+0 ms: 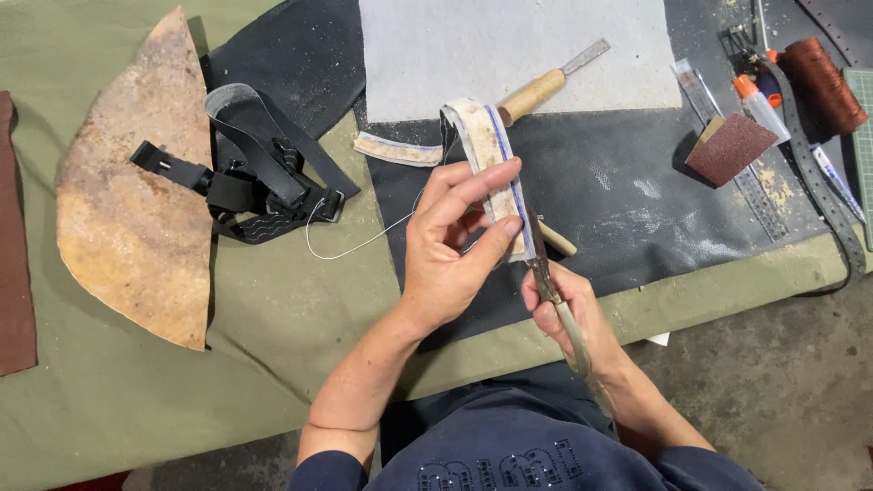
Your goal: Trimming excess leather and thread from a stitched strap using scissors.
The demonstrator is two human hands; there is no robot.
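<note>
- Over the dark leather sheet [637, 195] at the middle of the bench, the left hand [455, 241] pinches a pale, worn strap [489, 150] with a blue line along its edge; thumb and fingers are closed around its lower part, and the strap rises up and loops away toward the top of the view.
- Just below it, the right hand [568, 309] is closed around the handles of a pair of scissors [555, 295], whose blades point up to the strap's lower right edge; whether the blades are biting the strap I cannot tell.
- A thin white thread [350, 247] curls from the strap area onto the green cloth [273, 318] that covers the bench.
- A second pale strip [396, 150] lies flat just left of the loop.
- Behind the strap, a wooden-handled tool [536, 91] with a flat metal blade rests on a pale grey sheet [509, 45].
- To the left sits a bundle of black webbing straps [259, 177] with buckles, partly on a tan, half-round piece of hide [127, 191].
- At the far right lie a reddish sanding block [732, 145], a metal ruler [727, 127], a spool of brown thread [823, 82] and a long dark belt strip [818, 186].
</note>
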